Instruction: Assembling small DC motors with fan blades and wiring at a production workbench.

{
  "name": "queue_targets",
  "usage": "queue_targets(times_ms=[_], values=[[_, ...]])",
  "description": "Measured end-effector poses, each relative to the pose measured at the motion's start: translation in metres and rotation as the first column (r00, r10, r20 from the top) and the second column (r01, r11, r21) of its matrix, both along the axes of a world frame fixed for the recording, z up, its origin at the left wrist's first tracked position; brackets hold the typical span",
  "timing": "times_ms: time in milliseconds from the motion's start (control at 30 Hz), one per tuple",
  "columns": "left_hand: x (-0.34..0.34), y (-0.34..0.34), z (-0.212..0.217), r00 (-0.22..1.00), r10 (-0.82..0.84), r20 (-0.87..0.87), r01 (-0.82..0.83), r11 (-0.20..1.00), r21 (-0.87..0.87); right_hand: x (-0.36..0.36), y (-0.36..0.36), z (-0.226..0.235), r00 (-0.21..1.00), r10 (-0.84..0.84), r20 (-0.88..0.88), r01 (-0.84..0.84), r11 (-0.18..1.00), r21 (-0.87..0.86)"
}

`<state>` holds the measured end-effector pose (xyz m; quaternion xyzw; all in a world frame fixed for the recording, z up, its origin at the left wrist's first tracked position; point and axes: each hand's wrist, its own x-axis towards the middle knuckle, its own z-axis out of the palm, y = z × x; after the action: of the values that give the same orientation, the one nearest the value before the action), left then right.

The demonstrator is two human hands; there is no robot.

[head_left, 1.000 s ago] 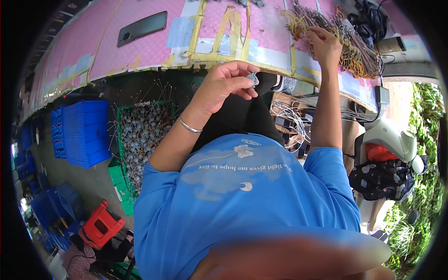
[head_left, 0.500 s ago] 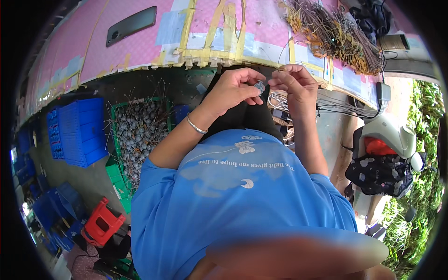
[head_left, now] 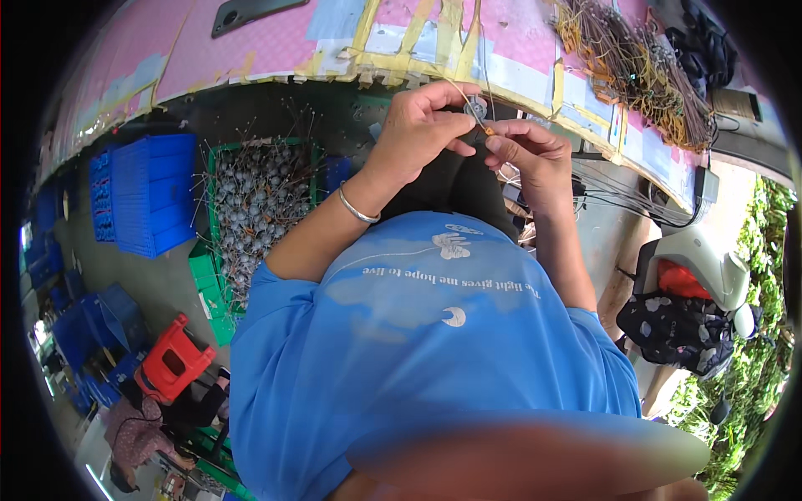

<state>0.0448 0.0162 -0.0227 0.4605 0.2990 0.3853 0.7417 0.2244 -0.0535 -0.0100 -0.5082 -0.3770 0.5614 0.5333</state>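
Note:
My left hand (head_left: 422,125) pinches a small grey round part (head_left: 476,108) just below the near edge of the pink table (head_left: 276,42). My right hand (head_left: 530,154) sits close beside it, its fingertips holding the orange-tipped end of a thin wire (head_left: 484,129) against that part. Both hands meet over my lap, above my blue shirt. A silver bracelet (head_left: 357,209) circles my left wrist.
A pile of brown and orange wires (head_left: 635,63) lies on the table at the right. A green crate (head_left: 255,209) of grey parts stands on the floor at my left, with blue crates (head_left: 146,192) and a red stool (head_left: 171,363) beyond. A scooter (head_left: 702,267) is at the right.
My right hand came down from the wire pile on the table to meet my left hand, bringing a wire. Both hands now work together on the small part.

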Motion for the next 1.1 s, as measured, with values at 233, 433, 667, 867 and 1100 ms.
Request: queue_targets(times_ms=[233,433,667,867,1100], values=[[-0.004,0.002,0.009,0.992,0.120,0.034,-0.118,0.991,-0.062,-0.012,-0.009,-0.002,0.978,0.052,0.201,-0.049,0.999,-0.021],[-0.016,0.000,0.027,0.997,-0.007,0.081,0.013,0.997,-0.078,-0.013,0.002,0.003,0.954,0.203,0.222,-0.172,0.973,-0.152],[-0.013,-0.015,0.032,0.990,-0.136,-0.024,0.137,0.991,0.007,-0.026,0.020,0.007,0.979,0.158,-0.130,-0.105,0.933,0.345],[-0.019,-0.017,0.031,0.998,-0.038,0.050,0.044,0.991,-0.127,-0.025,0.023,0.006,0.983,0.070,-0.167,-0.015,0.950,0.312],[-0.023,-0.018,0.022,0.997,0.009,0.079,-0.007,1.000,-0.020,-0.031,0.030,-0.004,0.961,0.013,-0.275,0.017,0.994,0.106]])
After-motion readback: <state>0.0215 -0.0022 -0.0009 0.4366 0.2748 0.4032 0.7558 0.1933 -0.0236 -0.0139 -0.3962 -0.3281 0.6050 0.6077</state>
